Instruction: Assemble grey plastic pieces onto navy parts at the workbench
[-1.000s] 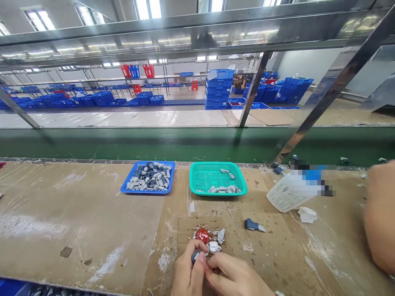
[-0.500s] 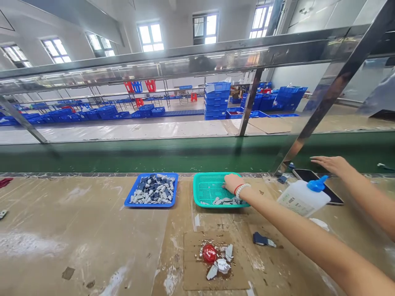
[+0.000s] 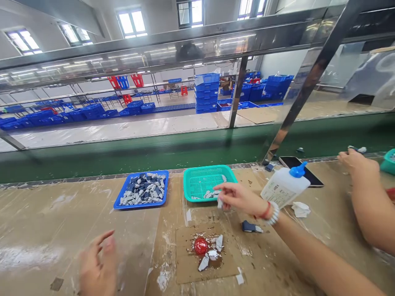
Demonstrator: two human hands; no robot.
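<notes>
Drawn back out of the green basket since half a second ago, the right hand now hovers just over its near edge, its grip narrowed to a pinch on a small grey piece. Newly in view at the near left, the left hand is blurred above the counter, its grip wide and holding nothing. A red cap lies near, between the two hands, and a co-worker's hand rests far right beyond the white bottle.
</notes>
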